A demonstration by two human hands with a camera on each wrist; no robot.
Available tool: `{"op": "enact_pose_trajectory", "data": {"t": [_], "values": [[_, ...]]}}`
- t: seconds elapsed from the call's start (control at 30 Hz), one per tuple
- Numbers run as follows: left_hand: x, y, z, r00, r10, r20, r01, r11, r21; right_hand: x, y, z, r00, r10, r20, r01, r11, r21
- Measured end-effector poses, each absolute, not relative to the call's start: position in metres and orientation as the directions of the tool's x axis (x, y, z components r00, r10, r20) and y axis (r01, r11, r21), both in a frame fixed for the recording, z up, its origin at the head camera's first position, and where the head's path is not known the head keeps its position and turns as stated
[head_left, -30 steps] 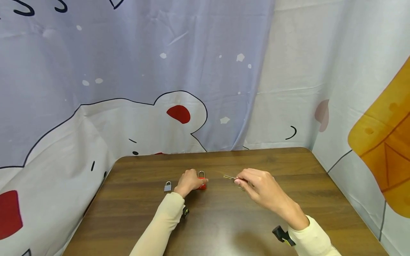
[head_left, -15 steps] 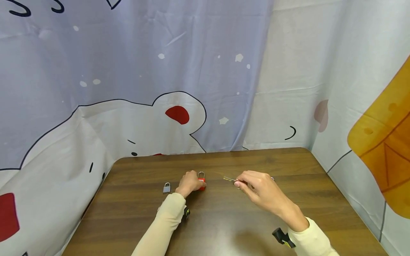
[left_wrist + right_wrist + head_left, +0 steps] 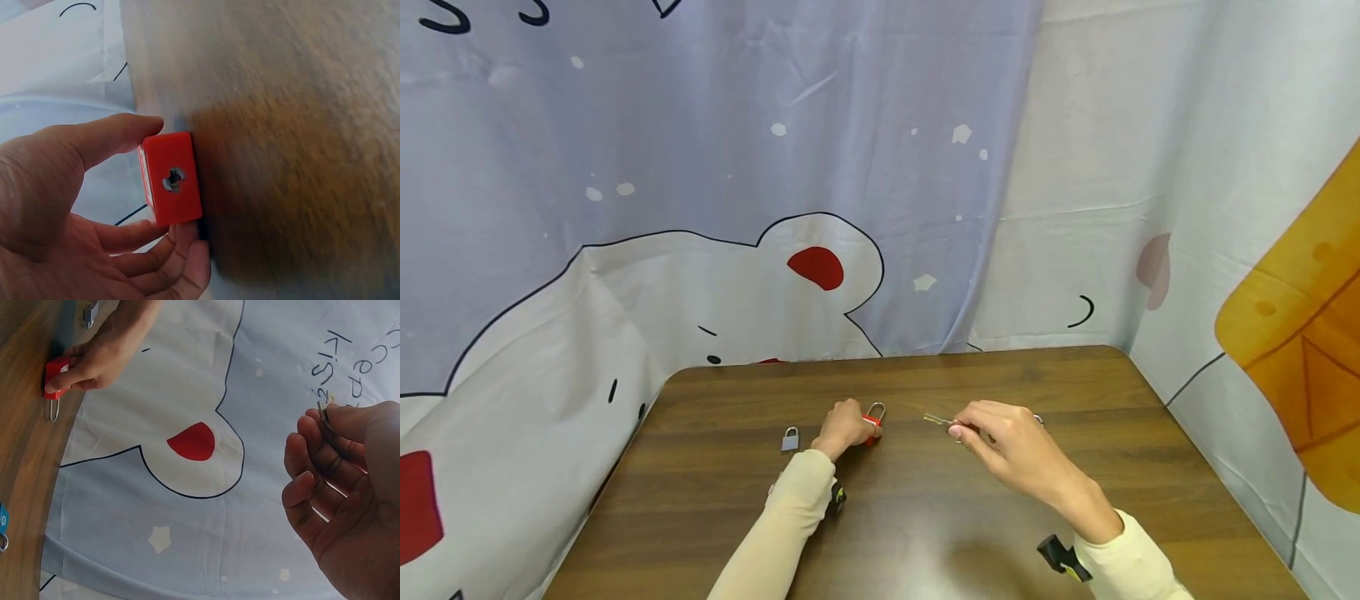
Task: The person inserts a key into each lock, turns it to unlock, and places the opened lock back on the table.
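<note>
Red padlock: there it is, the red padlock [image 3: 176, 203], close to twelve o'clock on the worktop [image 3: 880, 533], its shackle [image 3: 877, 408] leaning towards one; whether the body touches the wood, I can't tell.
Left grip: firmly taken, the left hand [image 3: 842, 427] holding the padlock with thumb on one side and fingers on the other.
Keyhole: in plain sight from the left wrist, the keyhole [image 3: 174, 180] faces back towards that camera, with nothing in it.
Right grip: a thumb-and-finger pinch, the right hand [image 3: 1009, 442] holding a brass-coloured key [image 3: 937, 419] in the air, tip towards nine o'clock.
Gap: lock and key well apart, the key out at three o'clock from the lock.
Nine o'clock from the lock: a grey padlock [image 3: 790, 442], untouched.
Edge of the right wrist view: something blue, probably a blue padlock [image 3: 4, 519], around eight o'clock, partly cut off.
Step in hand: by my reading, readying lock and key, insertion not yet begun.
Next move calls for: a steady lock, keyhole turned to the key, and the blade lined up with the slot.
</note>
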State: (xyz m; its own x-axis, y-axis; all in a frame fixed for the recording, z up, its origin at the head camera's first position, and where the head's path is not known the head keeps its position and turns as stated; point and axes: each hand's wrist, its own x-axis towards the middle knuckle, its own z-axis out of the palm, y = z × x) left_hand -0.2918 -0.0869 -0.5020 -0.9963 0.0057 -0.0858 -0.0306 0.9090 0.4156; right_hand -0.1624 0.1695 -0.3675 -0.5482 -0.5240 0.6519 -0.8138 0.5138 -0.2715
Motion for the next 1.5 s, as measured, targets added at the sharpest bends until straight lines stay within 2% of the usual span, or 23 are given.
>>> {"op": "enact_pose_trajectory", "data": {"t": [0.3, 0.5, 0.77, 1.07, 1.5], "values": [[-0.291, -0.084, -0.503, -0.992, -0.020, -0.123, -0.071, 0.902, 0.426, -0.160, 0.169, -0.368, -0.557, -0.518, 0.649, -0.808, 0.519, -0.279], [-0.289, -0.087, -0.503, -0.993, 0.001, -0.120, -0.054, 0.890, 0.452, -0.158, 0.170, -0.367, -0.563, -0.513, 0.648, -0.803, 0.525, -0.282], [-0.287, -0.093, -0.501, -0.997, 0.066, -0.039, 0.037, 0.857, 0.514, -0.156, 0.170, -0.366, -0.567, -0.509, 0.648, -0.801, 0.524, -0.290], [-0.285, -0.096, -0.495, -0.997, 0.063, 0.038, 0.073, 0.799, 0.597, -0.153, 0.171, -0.360, -0.566, -0.484, 0.668, -0.794, 0.537, -0.283], [-0.271, -0.091, -0.449, -0.987, 0.040, 0.159, 0.147, 0.641, 0.753, -0.152, 0.165, -0.354, -0.556, -0.426, 0.714, -0.791, 0.536, -0.296]]}}
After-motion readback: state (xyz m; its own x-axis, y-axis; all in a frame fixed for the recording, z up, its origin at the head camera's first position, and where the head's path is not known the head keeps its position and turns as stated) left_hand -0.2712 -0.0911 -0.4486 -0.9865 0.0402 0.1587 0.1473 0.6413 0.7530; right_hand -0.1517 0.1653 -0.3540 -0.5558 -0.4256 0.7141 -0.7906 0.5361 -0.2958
